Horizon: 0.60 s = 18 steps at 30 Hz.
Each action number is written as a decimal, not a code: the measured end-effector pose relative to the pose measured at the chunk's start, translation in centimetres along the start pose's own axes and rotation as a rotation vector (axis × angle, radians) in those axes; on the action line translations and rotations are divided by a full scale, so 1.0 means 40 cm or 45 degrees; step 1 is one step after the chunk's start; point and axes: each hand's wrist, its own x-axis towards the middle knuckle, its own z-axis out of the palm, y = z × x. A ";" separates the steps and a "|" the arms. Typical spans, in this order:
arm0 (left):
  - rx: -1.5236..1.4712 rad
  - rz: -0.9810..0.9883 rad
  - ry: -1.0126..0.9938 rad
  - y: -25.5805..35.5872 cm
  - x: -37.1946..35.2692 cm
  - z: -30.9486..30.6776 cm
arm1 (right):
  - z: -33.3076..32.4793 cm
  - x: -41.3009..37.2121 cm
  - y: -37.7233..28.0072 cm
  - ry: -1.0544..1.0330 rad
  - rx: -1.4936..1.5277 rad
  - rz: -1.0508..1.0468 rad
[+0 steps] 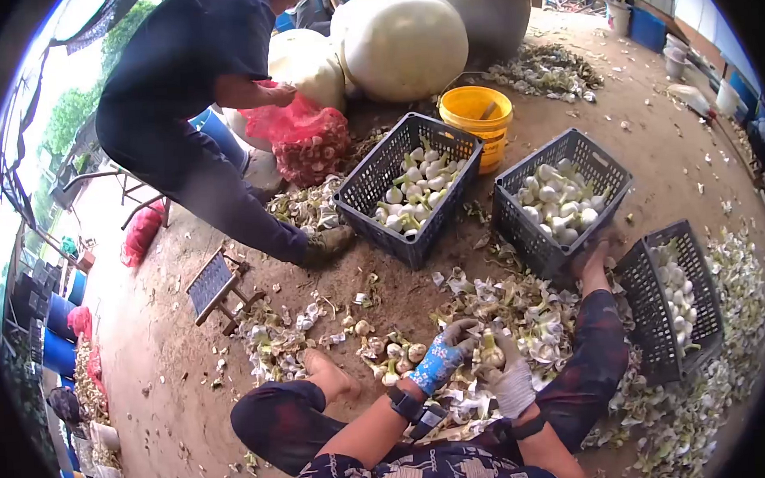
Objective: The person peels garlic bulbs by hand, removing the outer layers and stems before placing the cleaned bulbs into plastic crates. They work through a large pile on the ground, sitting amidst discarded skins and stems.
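My right hand [511, 383], in a whitish glove, is closed around a garlic bulb [492, 354] with its green stem pointing up. Just left of it, my left hand [443, 357] wears a blue flowered glove under a dark wristwatch. Its fingers are curled near the bulb, and what they hold, if anything, is hidden. A small pile of unpeeled garlic bulbs [397, 356] lies on the ground beside my left hand. Loose garlic skins [525, 314] are spread around and in front of both hands.
Black crates of white bulbs stand ahead [410, 186], ahead right [562, 199] and at the right [671, 302]. Behind them is a yellow bucket [478, 130]. A co-worker [180, 94] bends over a red net sack [308, 143]. A small stool [216, 287] stands at left.
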 end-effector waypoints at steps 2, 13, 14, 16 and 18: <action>0.339 0.271 0.112 -0.018 -0.041 0.052 | 0.003 -0.035 -0.057 0.097 0.553 0.157; 1.152 0.415 -0.076 0.138 -0.276 0.184 | -0.064 -0.144 -0.176 -0.116 -0.391 -0.221; 0.987 0.418 -0.094 0.129 -0.280 0.199 | -0.056 -0.154 -0.170 -0.029 -0.332 -0.424; 1.237 0.542 -0.072 0.141 -0.295 0.210 | -0.057 -0.175 -0.171 -0.076 0.051 -0.273; 1.303 0.517 -0.121 0.149 -0.299 0.211 | -0.067 -0.176 -0.125 -0.112 -0.038 -0.345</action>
